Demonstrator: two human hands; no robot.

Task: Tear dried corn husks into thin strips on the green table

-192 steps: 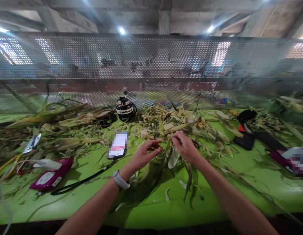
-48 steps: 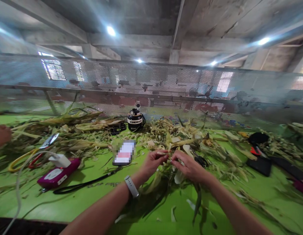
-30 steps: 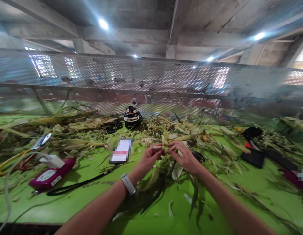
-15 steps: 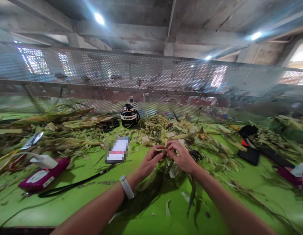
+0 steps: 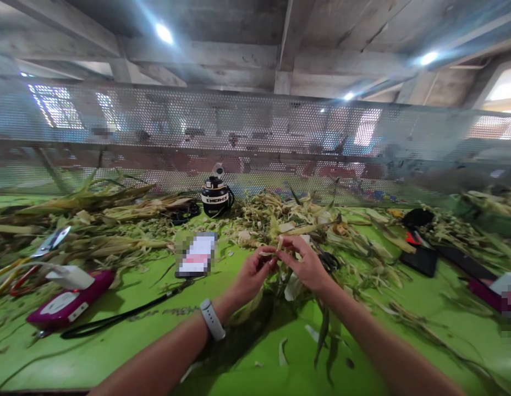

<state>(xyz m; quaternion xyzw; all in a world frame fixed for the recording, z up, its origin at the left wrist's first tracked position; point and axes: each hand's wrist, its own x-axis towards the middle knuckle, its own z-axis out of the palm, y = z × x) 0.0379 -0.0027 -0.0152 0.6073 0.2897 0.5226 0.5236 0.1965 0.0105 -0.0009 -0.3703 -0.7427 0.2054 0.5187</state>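
My left hand (image 5: 252,273) and my right hand (image 5: 305,263) meet over the green table (image 5: 115,352), fingertips together. Both pinch a small corn cob wrapped in husk (image 5: 275,254), with long green and pale leaves (image 5: 292,286) hanging below them. A white watch sits on my left wrist (image 5: 212,326). The cob itself is mostly hidden by my fingers. A heap of stripped husks (image 5: 305,220) lies just behind my hands.
A phone (image 5: 196,255) with a black lanyard lies left of my hands. Further left are a magenta power bank (image 5: 69,300) with a white plug and scissors (image 5: 24,261). A black jug (image 5: 216,195) stands by the perforated metal screen (image 5: 255,137). Dark pouches (image 5: 422,258) lie right.
My hands have stayed together on the cob, working it slightly. The view has drifted a little to the right and down.
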